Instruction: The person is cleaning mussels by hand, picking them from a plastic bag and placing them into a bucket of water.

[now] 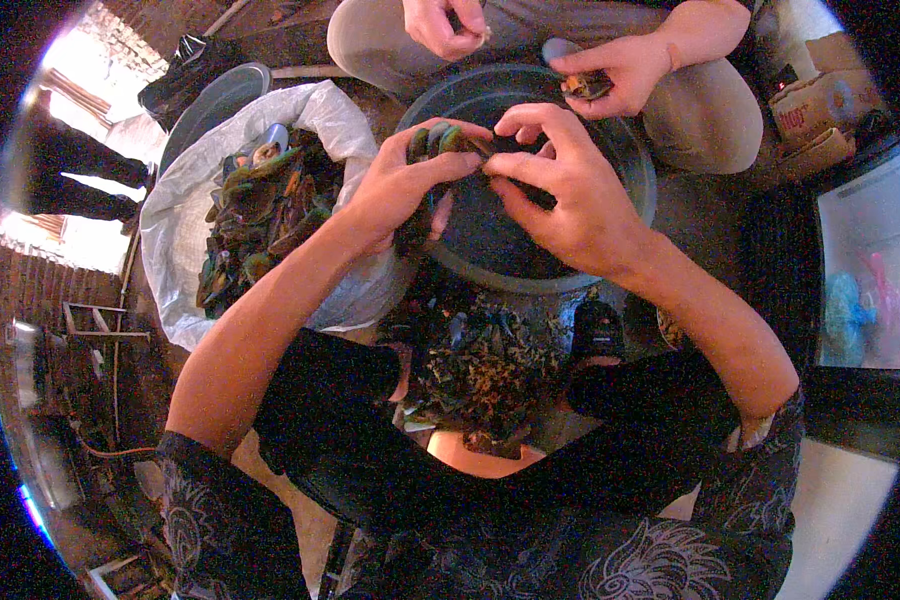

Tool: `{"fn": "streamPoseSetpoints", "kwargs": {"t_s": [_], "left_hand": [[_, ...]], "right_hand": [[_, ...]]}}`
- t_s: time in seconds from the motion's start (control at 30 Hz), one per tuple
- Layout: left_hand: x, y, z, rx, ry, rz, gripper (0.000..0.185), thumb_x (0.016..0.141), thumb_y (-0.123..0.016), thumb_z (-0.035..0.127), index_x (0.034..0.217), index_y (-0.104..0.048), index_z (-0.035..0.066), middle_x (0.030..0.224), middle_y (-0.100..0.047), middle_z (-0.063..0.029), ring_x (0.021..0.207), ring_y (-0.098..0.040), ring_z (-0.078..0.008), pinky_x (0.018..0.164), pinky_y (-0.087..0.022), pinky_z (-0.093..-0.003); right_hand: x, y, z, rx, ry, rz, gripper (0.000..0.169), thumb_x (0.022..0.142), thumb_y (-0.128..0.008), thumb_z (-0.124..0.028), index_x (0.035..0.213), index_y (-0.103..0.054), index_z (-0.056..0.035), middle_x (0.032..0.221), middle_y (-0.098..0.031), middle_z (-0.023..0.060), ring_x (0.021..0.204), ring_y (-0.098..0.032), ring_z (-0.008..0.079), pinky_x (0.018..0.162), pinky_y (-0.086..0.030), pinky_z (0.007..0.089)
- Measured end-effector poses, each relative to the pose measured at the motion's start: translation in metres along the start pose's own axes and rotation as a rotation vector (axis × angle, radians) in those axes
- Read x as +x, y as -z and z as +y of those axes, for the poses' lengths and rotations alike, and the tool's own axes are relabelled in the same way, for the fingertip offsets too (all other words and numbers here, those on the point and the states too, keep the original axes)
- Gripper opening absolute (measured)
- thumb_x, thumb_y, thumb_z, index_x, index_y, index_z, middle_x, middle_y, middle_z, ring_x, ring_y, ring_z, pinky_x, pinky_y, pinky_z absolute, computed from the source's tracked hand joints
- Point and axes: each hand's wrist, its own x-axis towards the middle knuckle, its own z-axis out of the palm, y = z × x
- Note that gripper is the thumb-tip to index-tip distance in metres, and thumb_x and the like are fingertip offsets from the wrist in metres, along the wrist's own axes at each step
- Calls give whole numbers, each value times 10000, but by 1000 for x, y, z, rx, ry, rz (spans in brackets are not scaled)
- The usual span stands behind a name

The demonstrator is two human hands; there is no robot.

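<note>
My left hand (412, 176) is closed around a clump of green-edged mussels (436, 141) above the left side of a round dark plastic basin (641, 184). Close beside it, my right hand (562, 180) has its thumb and fingertips at the clump's right edge; whether they pinch a small piece there cannot be told. Many mussels (262, 202) fill an open white woven sack (169, 277) left of the basin. A heap of dark and yellowish debris (495, 367) lies on the floor between my feet. The inside of the basin is dim.
Across the basin sits another person, whose hand (622, 75) holds a mussel (589, 85); their other hand (446, 26) is nearby. Another basin (225, 94) stands behind the sack. Cardboard boxes (821, 97) and a white surface with plastic bags (862, 300) are at the right.
</note>
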Motion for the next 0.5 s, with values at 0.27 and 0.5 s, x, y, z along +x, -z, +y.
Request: {"fn": "streamPoseSetpoints", "kwargs": {"t_s": [0.27, 0.5], "left_hand": [[2, -4, 3, 30, 21, 8, 282, 882, -628, 169, 1126, -601, 30, 861, -628, -48, 455, -537, -106, 363, -421, -234], [7, -9, -2, -33, 18, 23, 275, 877, -629, 161, 1111, -603, 19, 861, -629, -51, 475, -546, -109, 368, -425, -227]], "right_hand": [[3, -2, -1, -108, 25, 15, 156, 773, -620, -118, 907, -645, -42, 1112, -534, 132, 1058, -517, 332, 909, -444, 421], [5, 6, 2, -187, 47, -35, 149, 782, -615, -141, 874, -655, -32, 1111, -538, 135, 1071, -512, 335, 925, -433, 431]]}}
